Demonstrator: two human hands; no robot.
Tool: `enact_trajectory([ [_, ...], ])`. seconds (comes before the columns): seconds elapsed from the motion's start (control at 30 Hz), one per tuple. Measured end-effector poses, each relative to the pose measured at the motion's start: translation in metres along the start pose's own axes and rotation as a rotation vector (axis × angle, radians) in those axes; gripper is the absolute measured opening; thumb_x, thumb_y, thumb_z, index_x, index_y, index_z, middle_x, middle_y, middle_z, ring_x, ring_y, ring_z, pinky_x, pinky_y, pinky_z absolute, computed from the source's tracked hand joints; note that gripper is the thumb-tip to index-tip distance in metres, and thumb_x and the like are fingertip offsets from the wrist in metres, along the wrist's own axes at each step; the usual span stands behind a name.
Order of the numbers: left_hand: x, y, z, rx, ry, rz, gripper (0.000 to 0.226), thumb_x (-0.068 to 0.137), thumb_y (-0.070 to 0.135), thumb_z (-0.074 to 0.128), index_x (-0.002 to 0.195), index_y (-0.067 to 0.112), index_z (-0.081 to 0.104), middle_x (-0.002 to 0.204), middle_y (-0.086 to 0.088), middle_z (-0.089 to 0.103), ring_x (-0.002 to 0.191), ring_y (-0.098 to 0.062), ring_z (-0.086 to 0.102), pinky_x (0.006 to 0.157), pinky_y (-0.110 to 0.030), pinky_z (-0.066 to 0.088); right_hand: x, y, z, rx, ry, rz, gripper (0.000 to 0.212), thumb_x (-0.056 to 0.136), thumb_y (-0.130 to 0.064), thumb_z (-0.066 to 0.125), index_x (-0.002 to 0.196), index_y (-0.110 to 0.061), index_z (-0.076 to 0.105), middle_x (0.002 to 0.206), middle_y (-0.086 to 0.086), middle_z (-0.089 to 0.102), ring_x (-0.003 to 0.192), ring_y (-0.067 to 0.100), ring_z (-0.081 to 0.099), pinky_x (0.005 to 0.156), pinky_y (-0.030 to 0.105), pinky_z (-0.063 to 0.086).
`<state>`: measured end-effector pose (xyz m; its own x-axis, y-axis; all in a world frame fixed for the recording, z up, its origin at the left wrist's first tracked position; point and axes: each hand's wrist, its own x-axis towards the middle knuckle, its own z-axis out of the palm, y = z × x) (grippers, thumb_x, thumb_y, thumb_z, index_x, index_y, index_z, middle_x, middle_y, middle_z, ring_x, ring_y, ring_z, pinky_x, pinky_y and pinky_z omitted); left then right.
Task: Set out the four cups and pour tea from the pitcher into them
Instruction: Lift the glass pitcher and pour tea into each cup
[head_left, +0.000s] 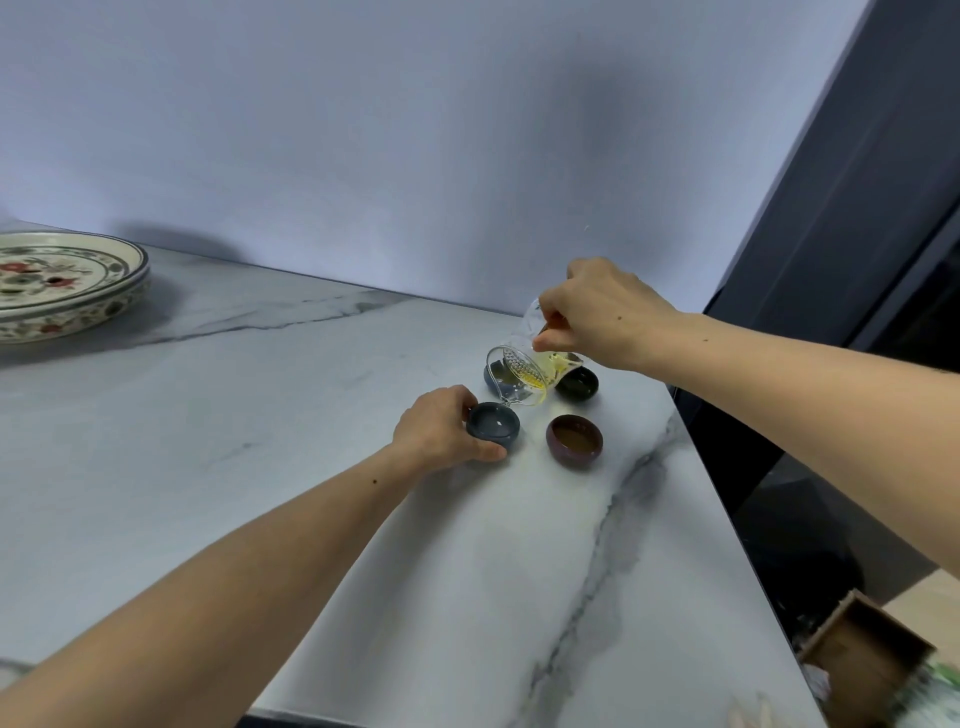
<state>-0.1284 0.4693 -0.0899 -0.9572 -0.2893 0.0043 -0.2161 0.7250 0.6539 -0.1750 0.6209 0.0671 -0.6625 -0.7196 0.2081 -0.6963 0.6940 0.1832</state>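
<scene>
My right hand (605, 314) grips a clear glass pitcher (519, 371) holding yellow tea, tipped steeply with its spout down over a grey-blue cup (493, 425). My left hand (441, 431) wraps around that cup's left side and holds it on the marble counter (260, 415). A brown cup (574, 440) with tea in it stands to the right. A dark green cup (577, 384) sits behind it, partly under my right hand. A blue cup (491, 375) is mostly hidden behind the pitcher.
Two stacked floral plates (62, 286) rest at the counter's far left by the wall. The counter's right edge drops off close to the cups. A cardboard box (867, 660) sits on the floor at the lower right.
</scene>
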Motion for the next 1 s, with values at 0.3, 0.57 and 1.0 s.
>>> enact_trajectory([
  [0.3, 0.001, -0.002, -0.002, -0.025, -0.019, -0.002, 0.067, 0.061, 0.046, 0.086, 0.117, 0.019, 0.062, 0.114, 0.0, 0.067, 0.105, -0.02, 0.06, 0.091, -0.039, 0.053, 0.001, -0.009, -0.003, -0.077, 0.006, -0.061, 0.037, 0.086, -0.041, 0.065, 0.105, -0.009, 0.067, 0.09, 0.009, 0.04, 0.085, 0.026, 0.036, 0.069, 0.032, 0.033],
  [0.57, 0.002, -0.003, -0.001, -0.02, -0.015, 0.009, 0.066, 0.062, 0.047, 0.086, 0.117, 0.019, 0.062, 0.114, 0.0, 0.067, 0.104, -0.02, 0.06, 0.091, -0.039, 0.053, 0.002, -0.013, -0.002, -0.122, 0.026, -0.098, 0.036, 0.086, -0.04, 0.064, 0.103, -0.009, 0.067, 0.088, 0.008, 0.041, 0.085, 0.025, 0.038, 0.068, 0.032, 0.033],
  [1.0, 0.004, -0.004, -0.001, -0.009, -0.018, 0.017, 0.066, 0.062, 0.048, 0.085, 0.117, 0.019, 0.062, 0.114, 0.0, 0.068, 0.104, -0.02, 0.061, 0.091, -0.039, 0.053, 0.001, -0.016, 0.0, -0.175, 0.03, -0.122, 0.037, 0.086, -0.041, 0.064, 0.102, -0.007, 0.066, 0.09, 0.009, 0.041, 0.098, 0.031, 0.049, 0.068, 0.033, 0.033],
])
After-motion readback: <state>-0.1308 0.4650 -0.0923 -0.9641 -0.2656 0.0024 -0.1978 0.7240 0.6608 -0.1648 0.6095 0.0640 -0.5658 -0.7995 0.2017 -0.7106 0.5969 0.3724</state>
